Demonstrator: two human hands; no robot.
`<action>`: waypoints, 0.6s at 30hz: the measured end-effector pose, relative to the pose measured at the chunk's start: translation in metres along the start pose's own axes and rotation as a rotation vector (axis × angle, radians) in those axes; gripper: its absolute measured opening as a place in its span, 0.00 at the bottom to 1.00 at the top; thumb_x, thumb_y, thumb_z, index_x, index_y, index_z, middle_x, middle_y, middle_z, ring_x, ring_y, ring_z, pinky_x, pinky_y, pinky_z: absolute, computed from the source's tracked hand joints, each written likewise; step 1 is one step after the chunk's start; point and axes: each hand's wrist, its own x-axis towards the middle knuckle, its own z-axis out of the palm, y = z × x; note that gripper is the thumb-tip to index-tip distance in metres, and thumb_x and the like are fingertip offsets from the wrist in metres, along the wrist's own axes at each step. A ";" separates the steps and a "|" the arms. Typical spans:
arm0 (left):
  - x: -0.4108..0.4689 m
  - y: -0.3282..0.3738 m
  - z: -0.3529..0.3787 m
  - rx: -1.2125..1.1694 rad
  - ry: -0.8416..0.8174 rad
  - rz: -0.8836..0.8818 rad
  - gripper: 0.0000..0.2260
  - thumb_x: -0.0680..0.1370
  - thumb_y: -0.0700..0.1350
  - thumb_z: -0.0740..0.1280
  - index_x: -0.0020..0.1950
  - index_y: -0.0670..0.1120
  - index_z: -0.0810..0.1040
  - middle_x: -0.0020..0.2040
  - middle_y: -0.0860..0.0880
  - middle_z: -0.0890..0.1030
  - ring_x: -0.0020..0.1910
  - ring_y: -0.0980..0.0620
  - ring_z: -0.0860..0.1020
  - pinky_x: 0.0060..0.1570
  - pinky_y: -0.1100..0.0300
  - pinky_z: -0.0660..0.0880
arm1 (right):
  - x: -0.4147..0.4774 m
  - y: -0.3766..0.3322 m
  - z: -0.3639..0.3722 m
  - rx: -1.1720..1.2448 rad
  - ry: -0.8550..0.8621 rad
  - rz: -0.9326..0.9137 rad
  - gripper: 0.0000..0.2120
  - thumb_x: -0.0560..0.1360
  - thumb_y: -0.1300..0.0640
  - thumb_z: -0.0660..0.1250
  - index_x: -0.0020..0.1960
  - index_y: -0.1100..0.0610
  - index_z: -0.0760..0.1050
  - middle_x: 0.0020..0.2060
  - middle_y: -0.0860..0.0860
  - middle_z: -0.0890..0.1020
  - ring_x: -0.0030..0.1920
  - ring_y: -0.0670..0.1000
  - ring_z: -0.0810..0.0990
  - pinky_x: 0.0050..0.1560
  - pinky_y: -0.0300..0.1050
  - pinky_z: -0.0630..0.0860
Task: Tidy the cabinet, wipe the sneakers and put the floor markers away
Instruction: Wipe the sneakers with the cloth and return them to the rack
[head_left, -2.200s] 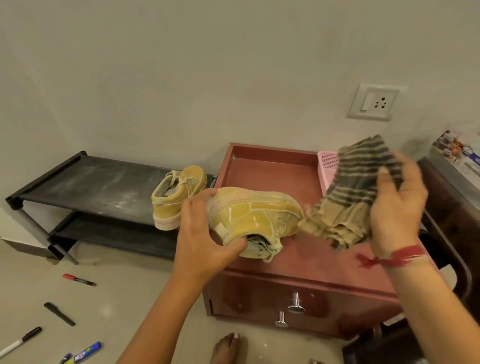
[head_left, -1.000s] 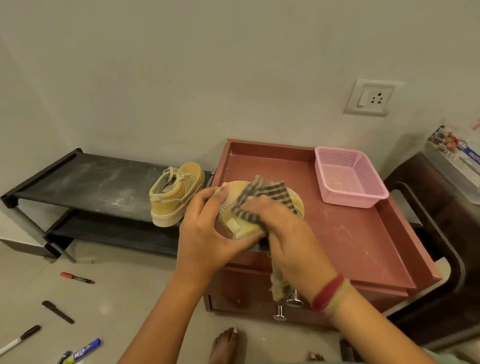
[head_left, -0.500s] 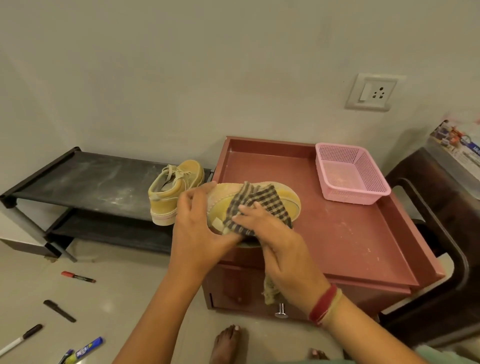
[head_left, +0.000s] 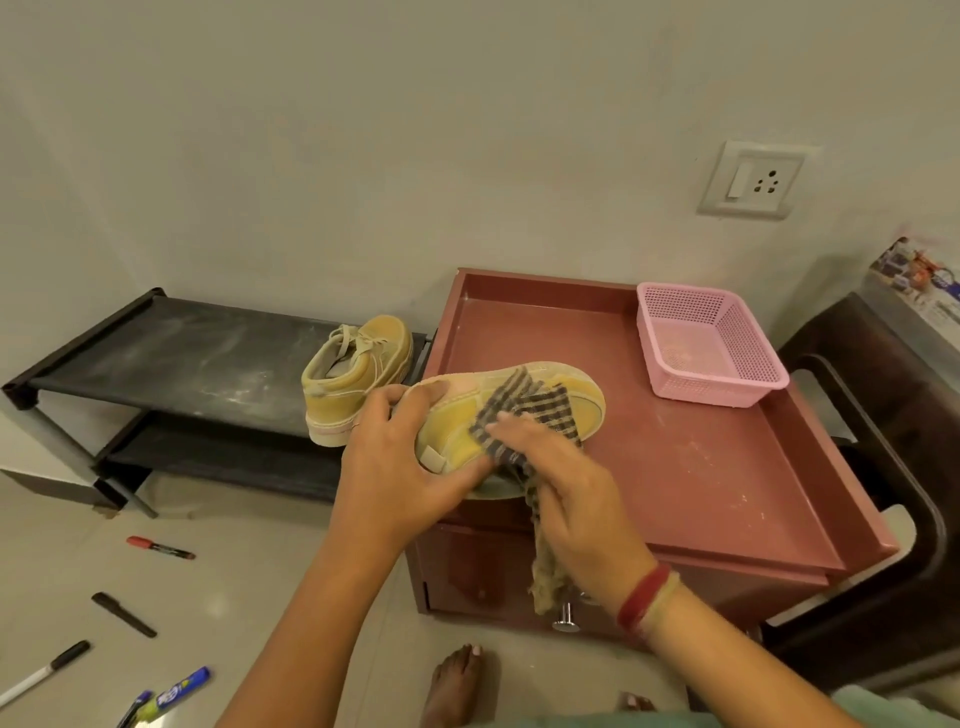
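Yellow sneaker lay tipped on its side at the near left corner of the red cabinet, sole edge toward the wall. The person's left hand was clamped round its heel end, fingers over the sole and thumb on the near side. Their right hand held a checked cloth pressed against the shoe's side, and the cloth's frayed tail dangled down past the cabinet front. The second sneaker stood upright at the right end of the black shoe rack, just left of the cabinet. A pink basket sat at the cabinet's far right corner. On the floor to the near left lay a red marker, a black marker, a white marker and a blue marker, all well apart from both hands.
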 end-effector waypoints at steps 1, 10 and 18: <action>0.000 0.000 0.000 0.000 0.008 -0.004 0.37 0.62 0.71 0.68 0.64 0.50 0.75 0.57 0.50 0.73 0.53 0.55 0.72 0.44 0.59 0.76 | 0.002 0.004 -0.002 0.021 0.033 0.058 0.26 0.72 0.67 0.51 0.66 0.52 0.72 0.64 0.45 0.73 0.68 0.42 0.67 0.70 0.42 0.63; -0.002 0.001 -0.002 0.021 -0.011 -0.071 0.36 0.61 0.73 0.66 0.60 0.52 0.74 0.53 0.53 0.70 0.50 0.57 0.70 0.40 0.65 0.70 | 0.011 0.022 -0.014 -0.021 0.026 0.186 0.25 0.75 0.71 0.55 0.66 0.51 0.72 0.63 0.41 0.71 0.66 0.38 0.66 0.68 0.40 0.64; 0.000 -0.007 -0.003 -0.015 -0.104 -0.029 0.37 0.60 0.69 0.67 0.63 0.49 0.70 0.57 0.52 0.70 0.53 0.61 0.68 0.44 0.74 0.65 | 0.008 -0.004 -0.004 0.025 -0.200 -0.078 0.26 0.72 0.71 0.54 0.66 0.54 0.72 0.65 0.49 0.74 0.71 0.44 0.63 0.71 0.36 0.58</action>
